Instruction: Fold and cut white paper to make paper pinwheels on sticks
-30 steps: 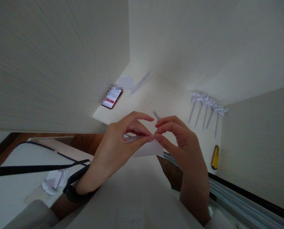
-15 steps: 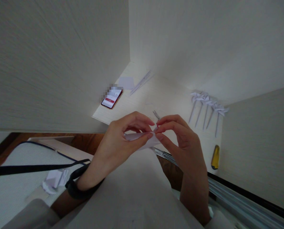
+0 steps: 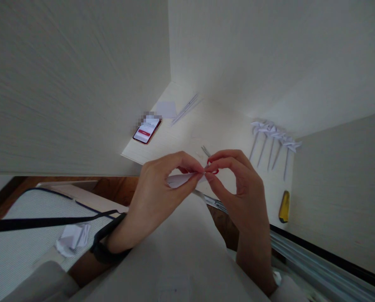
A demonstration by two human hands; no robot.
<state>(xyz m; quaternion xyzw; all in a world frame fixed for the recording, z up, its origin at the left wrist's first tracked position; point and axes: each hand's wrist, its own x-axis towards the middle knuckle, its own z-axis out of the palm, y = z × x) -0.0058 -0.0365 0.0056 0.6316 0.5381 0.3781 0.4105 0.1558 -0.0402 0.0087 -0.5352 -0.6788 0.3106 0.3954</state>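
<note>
Pale woodgrain desk [image 3: 187,126] behind both hands' fingers [image 3: 197,176] pinched on thin folded white paper [image 3: 181,180]

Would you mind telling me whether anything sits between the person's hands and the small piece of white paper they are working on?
Nothing visible does. The left hand and the right hand both pinch the folded white paper directly between their fingertips. The red-handled scissors lie behind it on the desk.
</note>
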